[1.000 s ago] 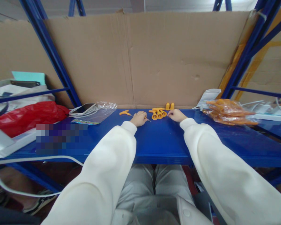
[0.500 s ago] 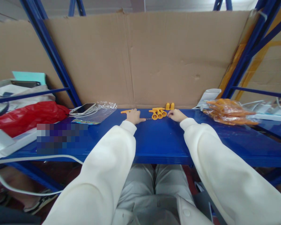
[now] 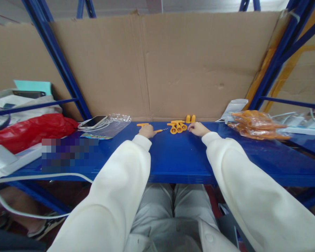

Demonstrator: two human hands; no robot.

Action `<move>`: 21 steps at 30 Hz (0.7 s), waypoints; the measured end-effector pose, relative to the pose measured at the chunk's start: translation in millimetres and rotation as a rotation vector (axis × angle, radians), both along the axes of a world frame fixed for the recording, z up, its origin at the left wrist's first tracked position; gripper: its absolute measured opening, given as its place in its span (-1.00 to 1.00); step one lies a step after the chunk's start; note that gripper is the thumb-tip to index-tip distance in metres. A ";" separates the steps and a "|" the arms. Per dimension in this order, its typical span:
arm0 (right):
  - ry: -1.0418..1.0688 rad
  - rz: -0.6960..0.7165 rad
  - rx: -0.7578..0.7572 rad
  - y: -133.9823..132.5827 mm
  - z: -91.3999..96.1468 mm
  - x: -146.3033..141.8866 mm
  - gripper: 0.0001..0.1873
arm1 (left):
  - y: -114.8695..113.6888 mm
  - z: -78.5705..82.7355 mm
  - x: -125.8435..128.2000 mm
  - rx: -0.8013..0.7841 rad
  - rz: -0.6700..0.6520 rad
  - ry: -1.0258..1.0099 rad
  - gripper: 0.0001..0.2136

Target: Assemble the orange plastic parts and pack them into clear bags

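My left hand point(image 3: 146, 131) is closed around a small orange T-handled corkscrew point(image 3: 157, 130) on the blue shelf point(image 3: 178, 157); its handle end point(image 3: 142, 124) sticks out past my fingers and the metal spiral points right. My right hand point(image 3: 197, 129) rests on the shelf with fingers curled, its tips right beside a small cluster of orange corkscrew parts point(image 3: 177, 126). Two short orange caps point(image 3: 190, 118) stand upright just behind that cluster, near the cardboard.
A cardboard sheet point(image 3: 173, 63) walls off the back. A clear bag of orange parts point(image 3: 257, 127) lies at the right. A phone with a white cable point(image 3: 93, 121) and a clear plastic bag point(image 3: 111, 125) lie at the left, beside a red bag point(image 3: 28, 131).
My left hand has shifted left and back with the corkscrew, turning it so the spiral now points toward the orange cluster. My right hand has stayed put.
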State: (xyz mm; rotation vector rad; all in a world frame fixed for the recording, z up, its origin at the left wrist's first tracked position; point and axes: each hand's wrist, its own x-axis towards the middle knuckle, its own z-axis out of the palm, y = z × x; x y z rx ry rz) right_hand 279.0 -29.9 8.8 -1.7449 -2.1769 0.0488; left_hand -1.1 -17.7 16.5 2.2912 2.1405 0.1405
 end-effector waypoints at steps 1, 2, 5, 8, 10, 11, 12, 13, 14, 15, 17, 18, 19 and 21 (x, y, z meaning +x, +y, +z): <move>-0.002 0.006 0.008 0.6 -0.5 0.3 -0.65 | -0.5 0.8 0.2 -0.015 -0.009 -0.009 -0.60; -0.003 0.009 0.014 1.1 -0.9 0.5 -0.65 | -0.9 1.3 0.4 -0.021 -0.010 -0.014 -0.61; -0.002 0.005 0.015 0.9 -0.6 0.3 -0.65 | -0.7 0.5 1.5 0.006 -0.009 -0.016 -0.64; -0.007 -0.005 0.004 -1.2 1.1 -0.6 -0.65 | 1.0 -2.7 3.7 0.032 -0.061 -0.037 -0.73; -0.013 -0.007 0.002 -2.9 2.2 -1.2 -0.64 | 2.1 -5.0 5.6 0.041 -0.079 -0.074 -0.76; -0.013 -0.008 0.003 -3.6 2.5 -1.5 -0.64 | 2.3 -5.9 6.6 0.049 -0.078 -0.095 -0.76; -0.012 -0.007 0.005 -4.1 2.8 -1.7 -0.63 | 2.3 -6.7 7.6 0.060 -0.073 -0.114 -0.75; -0.010 -0.007 0.005 -4.6 3.0 -1.9 -0.63 | 2.1 -7.3 8.4 0.071 -0.070 -0.134 -0.74; -0.007 -0.007 0.006 -4.9 3.2 -2.0 -0.63 | 1.7 -7.6 9.2 0.081 -0.069 -0.154 -0.74; -0.003 -0.009 0.005 -5.2 3.3 -2.2 -0.63 | 1.0 -7.6 9.7 0.092 -0.070 -0.170 -0.75; 0.003 -0.016 -0.001 -5.4 3.6 -2.6 -0.63 | -0.6 -6.9 10.3 0.113 -0.065 -0.190 -0.76; 0.005 -0.021 -0.006 -5.5 3.7 -2.7 -0.63 | -1.5 -6.3 10.3 0.124 -0.059 -0.197 -0.76; 0.007 -0.026 -0.011 -5.4 3.9 -2.8 -0.62 | -2.3 -5.6 10.2 0.137 -0.048 -0.202 -0.76; 0.008 -0.037 -0.019 -5.1 4.3 -2.5 -0.61 | -3.7 -4.2 9.6 0.151 -0.016 -0.227 -0.75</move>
